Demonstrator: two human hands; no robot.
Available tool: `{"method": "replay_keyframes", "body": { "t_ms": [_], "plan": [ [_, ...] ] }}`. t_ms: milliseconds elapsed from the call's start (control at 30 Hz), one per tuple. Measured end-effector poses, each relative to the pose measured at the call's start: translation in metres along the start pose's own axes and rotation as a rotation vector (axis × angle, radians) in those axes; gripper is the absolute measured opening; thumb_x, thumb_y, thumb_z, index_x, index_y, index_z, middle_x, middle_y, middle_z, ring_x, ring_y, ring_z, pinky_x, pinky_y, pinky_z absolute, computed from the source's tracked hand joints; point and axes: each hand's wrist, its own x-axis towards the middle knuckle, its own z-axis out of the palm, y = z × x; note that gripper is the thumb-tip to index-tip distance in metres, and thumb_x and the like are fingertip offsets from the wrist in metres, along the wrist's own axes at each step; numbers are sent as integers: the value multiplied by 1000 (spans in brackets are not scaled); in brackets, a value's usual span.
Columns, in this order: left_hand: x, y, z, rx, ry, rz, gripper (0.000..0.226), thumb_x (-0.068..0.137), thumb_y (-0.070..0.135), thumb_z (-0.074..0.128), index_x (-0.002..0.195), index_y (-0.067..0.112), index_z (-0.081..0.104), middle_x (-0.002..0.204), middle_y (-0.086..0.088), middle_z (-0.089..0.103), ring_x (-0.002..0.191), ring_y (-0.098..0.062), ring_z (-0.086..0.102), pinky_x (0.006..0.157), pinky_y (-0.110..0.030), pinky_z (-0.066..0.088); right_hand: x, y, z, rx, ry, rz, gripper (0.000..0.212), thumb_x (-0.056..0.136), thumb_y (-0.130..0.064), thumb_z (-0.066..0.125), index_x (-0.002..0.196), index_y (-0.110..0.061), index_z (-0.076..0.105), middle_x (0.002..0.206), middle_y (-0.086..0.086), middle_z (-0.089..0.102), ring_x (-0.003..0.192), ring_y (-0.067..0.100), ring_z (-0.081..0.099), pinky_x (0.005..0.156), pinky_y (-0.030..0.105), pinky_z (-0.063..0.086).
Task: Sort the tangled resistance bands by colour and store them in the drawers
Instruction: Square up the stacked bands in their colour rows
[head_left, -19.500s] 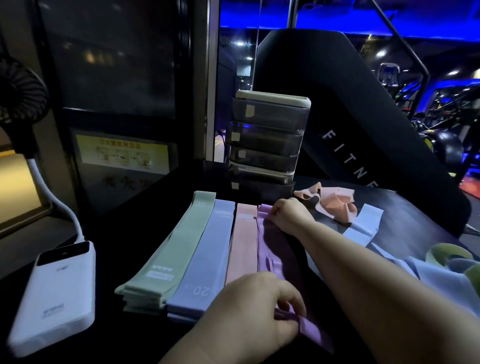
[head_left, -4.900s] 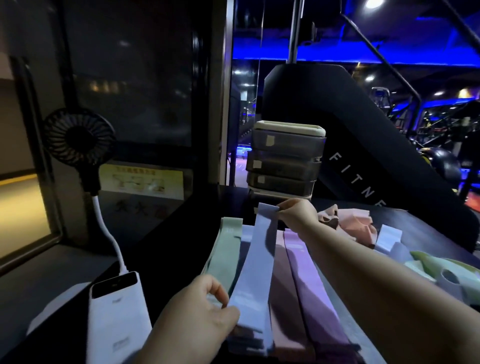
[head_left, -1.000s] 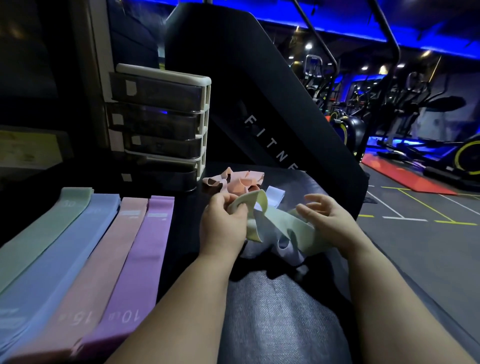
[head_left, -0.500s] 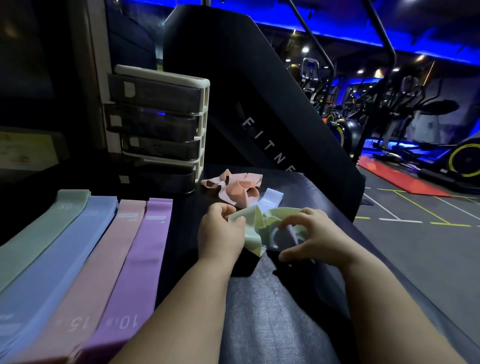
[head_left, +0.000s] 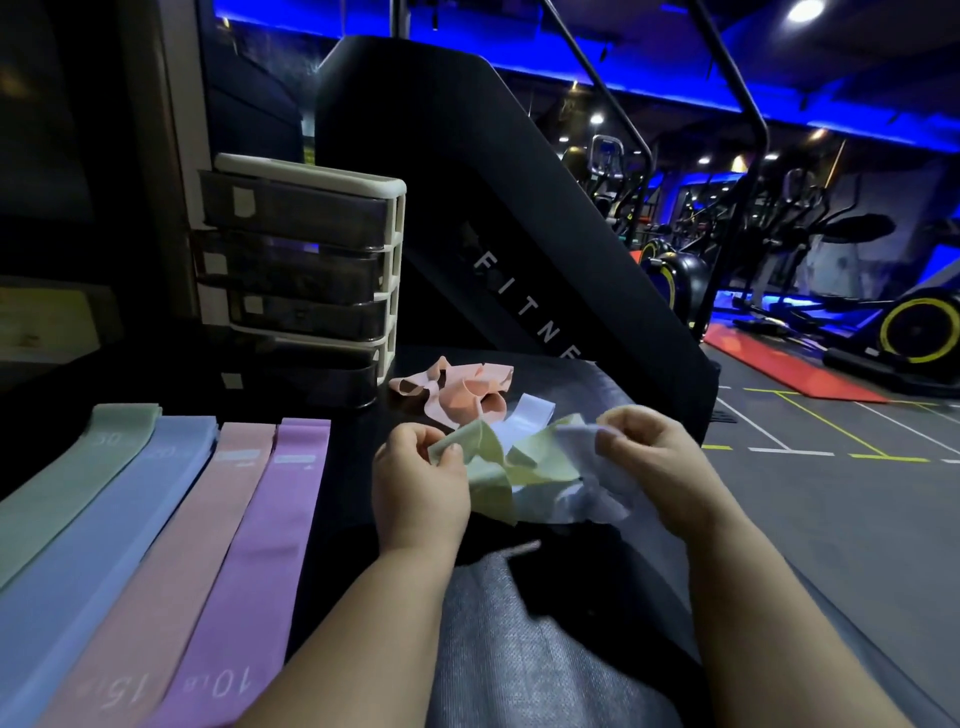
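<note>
From my seat I take the drawer unit as my marker: a cream frame with four dark, smoky drawers, standing at the back of the black table.

In front of the drawer unit and off to its right, both hands are raised just above the tabletop, working one knot of bands. My left hand pinches a fold of the green band between thumb and curled fingers. My right hand has its fingers curled round the pale blue band, which is wound through the green one (where one loop ends and the other begins I cannot make out).

Between that knot and the foot of the drawer unit lies a crumpled heap of pink bands, resting on the table and touched by neither hand.

In front of the drawer unit and to its left, four bands lie flat, side by side with edges touching: green strip, blue strip, pink strip marked 15, and purple strip marked 10.

Behind the drawer unit, to its right, slopes a black machine lettered FITNE.
</note>
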Motion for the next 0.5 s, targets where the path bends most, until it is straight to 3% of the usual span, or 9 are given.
{"method": "replay_keyframes", "body": {
  "t_ms": [133, 267, 367, 433, 500],
  "plan": [
    [-6, 3, -2, 133, -27, 48, 16, 85, 18, 67, 100, 20, 63, 112, 1, 51, 96, -22, 53, 79, -29, 42, -3, -12, 4, 311, 43, 54, 11, 74, -24, 59, 71, -14, 59, 59, -2, 56, 51, 11, 49, 47, 20, 40],
    [-17, 11, -1, 229, -53, 287, 25, 81, 18, 69, 103, 29, 70, 114, 13, 57, 112, -20, 48, 90, -27, 37, -3, -18, 12, 260, 107, 69, 28, 69, -37, 68, 76, -11, 60, 66, 10, 45, 56, 19, 39, 52, 26, 35],
    [-30, 22, 3, -14, -323, 321, 28, 85, 20, 69, 110, 33, 64, 116, 18, 60, 114, -8, 51, 92, -11, 39, -6, -23, 18, 204, 111, 52, 24, 71, -35, 67, 70, -12, 60, 57, 8, 42, 46, 16, 34, 48, 23, 29],
    [-39, 27, 5, -41, -508, 252, 45, 84, 29, 73, 125, 34, 55, 124, 21, 53, 116, -1, 46, 85, 1, 33, -7, -25, 22, 182, 109, 44, 21, 79, -28, 69, 65, -15, 60, 51, 2, 42, 43, 14, 35, 49, 26, 31],
    [-42, 25, 10, -6, -541, 240, 62, 79, 34, 78, 133, 33, 47, 129, 21, 50, 120, -2, 45, 92, -6, 35, -9, -29, 24, 148, 117, 30, 23, 82, -23, 69, 60, -18, 62, 53, 1, 45, 46, 12, 39, 47, 23, 33]
  ]
}}
